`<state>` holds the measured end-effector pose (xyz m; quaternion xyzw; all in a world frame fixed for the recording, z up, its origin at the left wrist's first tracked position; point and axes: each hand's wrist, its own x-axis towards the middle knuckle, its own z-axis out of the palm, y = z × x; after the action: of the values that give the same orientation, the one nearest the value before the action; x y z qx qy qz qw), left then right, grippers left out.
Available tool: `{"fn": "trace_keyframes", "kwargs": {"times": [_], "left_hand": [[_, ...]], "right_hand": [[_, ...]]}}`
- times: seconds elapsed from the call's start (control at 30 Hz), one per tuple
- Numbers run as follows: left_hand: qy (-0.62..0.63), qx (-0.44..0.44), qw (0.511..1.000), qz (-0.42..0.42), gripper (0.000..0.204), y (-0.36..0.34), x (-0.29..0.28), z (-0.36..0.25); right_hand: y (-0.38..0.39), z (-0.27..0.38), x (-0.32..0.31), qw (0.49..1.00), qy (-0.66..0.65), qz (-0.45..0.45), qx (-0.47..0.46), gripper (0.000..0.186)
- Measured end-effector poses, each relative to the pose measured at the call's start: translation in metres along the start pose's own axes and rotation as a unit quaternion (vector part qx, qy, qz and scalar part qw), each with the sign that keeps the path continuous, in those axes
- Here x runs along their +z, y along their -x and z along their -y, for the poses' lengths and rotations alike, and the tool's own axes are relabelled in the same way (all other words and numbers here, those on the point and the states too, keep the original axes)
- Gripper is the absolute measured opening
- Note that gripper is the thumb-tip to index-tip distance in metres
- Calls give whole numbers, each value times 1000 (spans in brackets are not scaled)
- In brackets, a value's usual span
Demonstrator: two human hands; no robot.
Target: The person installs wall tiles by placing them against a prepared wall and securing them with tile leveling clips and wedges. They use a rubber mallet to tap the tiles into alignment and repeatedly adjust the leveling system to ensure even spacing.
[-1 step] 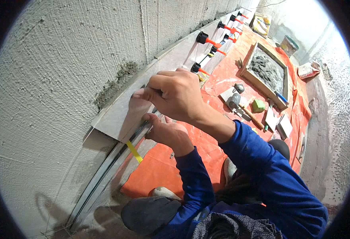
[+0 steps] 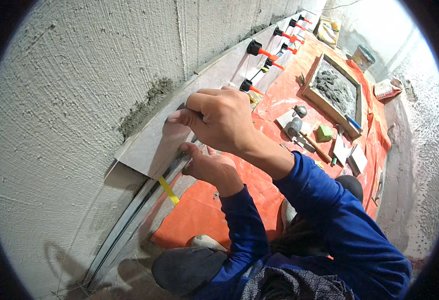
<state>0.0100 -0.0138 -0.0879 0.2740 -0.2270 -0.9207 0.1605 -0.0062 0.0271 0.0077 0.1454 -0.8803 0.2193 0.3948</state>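
My right hand [image 2: 220, 121] is closed in front of a light grey wall tile [image 2: 152, 141]. Its fingers are curled and the thumb lies by the tile's face; whatever they grip is hidden. Just below, my left hand [image 2: 210, 169] is closed at the tile's lower edge, thumb beside a long metal rail [image 2: 129, 222]. What it pinches is hidden too. A yellow strip [image 2: 168, 191] sticks out under the tile's near corner. Further along the tile row, several black-and-red tile levelling clips [image 2: 255, 48] stand out from the joints.
Rough grey mortar [image 2: 149, 102] shows above the tile. On the orange sheet [image 2: 199, 210] lie a mallet [image 2: 294, 126], a green block [image 2: 324, 132] and pale tile pieces [image 2: 357, 159]. A wooden trough [image 2: 307, 92] of wet mortar, a bucket [image 2: 363, 57] and bags [image 2: 328, 31] stand beyond.
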Motion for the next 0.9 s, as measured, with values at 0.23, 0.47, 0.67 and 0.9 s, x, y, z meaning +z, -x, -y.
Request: {"fn": "trace_keyframes", "kwargs": {"times": [0.23,0.47,0.67,0.9], "left_hand": [[9,18,999,44,66,-4,-4,4],[13,-1,1000,21,65,-2,-2,4],[17,16,1000,18,65,1,-3,4],[-14,23,999,-29,75,3,-7,7]], "right_hand": [[-5,3,7,999,2,-37,29,32],[-8,4,6,998,-10,-28,52,29],[-11,7,1,997,4,-6,75,27],[-21,7,-13,986,-23,114,117,14]]}}
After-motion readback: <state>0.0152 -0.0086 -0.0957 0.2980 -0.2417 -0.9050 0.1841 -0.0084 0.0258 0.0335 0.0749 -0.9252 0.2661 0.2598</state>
